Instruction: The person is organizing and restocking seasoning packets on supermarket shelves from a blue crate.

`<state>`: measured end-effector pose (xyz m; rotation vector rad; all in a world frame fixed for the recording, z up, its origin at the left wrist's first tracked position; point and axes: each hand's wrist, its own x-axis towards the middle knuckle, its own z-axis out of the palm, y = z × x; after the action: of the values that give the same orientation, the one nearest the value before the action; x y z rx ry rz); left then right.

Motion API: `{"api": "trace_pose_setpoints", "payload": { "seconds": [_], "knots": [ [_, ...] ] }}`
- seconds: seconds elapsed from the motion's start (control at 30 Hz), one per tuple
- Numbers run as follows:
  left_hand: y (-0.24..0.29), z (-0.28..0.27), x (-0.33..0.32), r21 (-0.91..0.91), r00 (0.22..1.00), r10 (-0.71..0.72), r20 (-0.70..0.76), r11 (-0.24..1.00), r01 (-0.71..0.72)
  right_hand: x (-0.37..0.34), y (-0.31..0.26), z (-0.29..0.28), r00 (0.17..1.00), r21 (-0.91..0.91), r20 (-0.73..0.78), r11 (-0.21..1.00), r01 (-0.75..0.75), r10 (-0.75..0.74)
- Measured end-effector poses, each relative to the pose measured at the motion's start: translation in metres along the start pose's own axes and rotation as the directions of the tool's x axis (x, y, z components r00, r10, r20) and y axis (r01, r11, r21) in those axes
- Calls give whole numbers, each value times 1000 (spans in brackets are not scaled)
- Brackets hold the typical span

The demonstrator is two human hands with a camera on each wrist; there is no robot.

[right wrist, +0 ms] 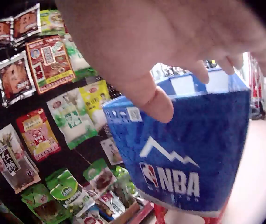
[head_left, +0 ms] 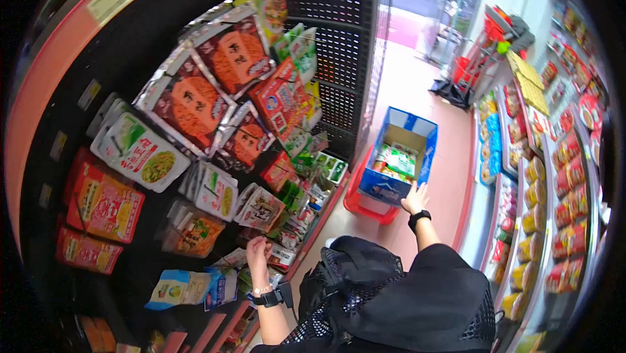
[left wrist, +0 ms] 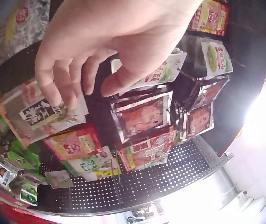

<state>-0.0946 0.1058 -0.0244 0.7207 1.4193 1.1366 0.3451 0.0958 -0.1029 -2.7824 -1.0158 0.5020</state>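
My right hand (head_left: 415, 200) is at the near rim of a blue cardboard box (head_left: 424, 165) marked NBA. In the right wrist view its thumb (right wrist: 161, 106) overlaps the box's front just below the rim, and the other fingers spread above the opening. Green and white packets (head_left: 396, 159) lie inside the box, which stands on a red plastic stool or basket (head_left: 370, 208). My left hand (head_left: 259, 255), loosely bent and holding nothing, hovers before the hanging food packets. In the left wrist view its fingertips overlap a pale packet with a black label (left wrist: 39, 114).
On the left, a black pegboard rack carries silver-edged packets (head_left: 195, 102), white packets (head_left: 140, 151) and red packets (head_left: 104, 200). Shelves of yellow and red packaged goods (head_left: 567, 203) line the right. A pink-tiled aisle leads to a glass doorway, with cleaning gear (head_left: 466, 73) beside it.
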Motion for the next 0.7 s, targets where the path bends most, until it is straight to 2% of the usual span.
{"api": "trace_pose_setpoints", "payload": {
  "seconds": [0.03, 0.07, 0.13, 0.2, 0.27, 0.33, 0.4, 0.43, 0.5, 0.53, 0.6, 0.67, 0.7],
  "knots": [
    [-6, -3, -3, -7, 1000, -17, 24, 1000, 17, -5, 5, 2, 999, 30, 34, 1000, 3, -4],
    [-12, -4, -6, 7, 999, -27, 47, 1000, 27, -5, 13, 11, 997, -41, -5, 996, 79, -80],
    [-23, -8, -11, -3, 997, -52, 52, 999, 52, -2, 25, 22, 983, -55, -88, 986, 160, -164],
    [-29, -7, -13, 1, 995, -70, 64, 998, 70, -7, 20, 7, 990, -17, -14, 990, 142, -142],
    [-36, -5, -17, 1, 995, -79, 62, 997, 79, -3, 21, 12, 988, -23, -39, 989, 147, -148],
    [-41, -4, -20, 5, 994, -86, 70, 996, 86, -5, 18, 17, 977, -24, -131, 985, 169, -170],
    [-43, -2, -23, 6, 994, -85, 70, 996, 84, 0, 17, 27, 937, -33, -302, 984, 174, -176],
    [-43, 0, -24, 1, 993, -94, 78, 996, 94, 2, 18, 20, 938, -29, -299, 985, 173, -173],
    [-43, 7, -26, 2, 991, -103, 85, 995, 103, 5, 18, -8, 977, 55, -185, 991, 120, -108],
    [-44, 12, -25, 13, 991, -109, 75, 994, 109, 12, 21, -9, 978, 59, -182, 991, 118, -105],
    [-44, 24, -23, 29, 992, -114, 61, 993, 112, 28, 27, -12, 957, -17, -270, 995, 102, -103],
    [-48, 40, -18, 25, 994, -105, 29, 994, 104, 43, 26, -23, 963, -12, -255, 996, 93, -93],
    [-49, 49, -13, 18, 995, -99, 33, 995, 99, 53, 23, -27, 982, -34, -153, 994, 104, -108]
  ]
}}
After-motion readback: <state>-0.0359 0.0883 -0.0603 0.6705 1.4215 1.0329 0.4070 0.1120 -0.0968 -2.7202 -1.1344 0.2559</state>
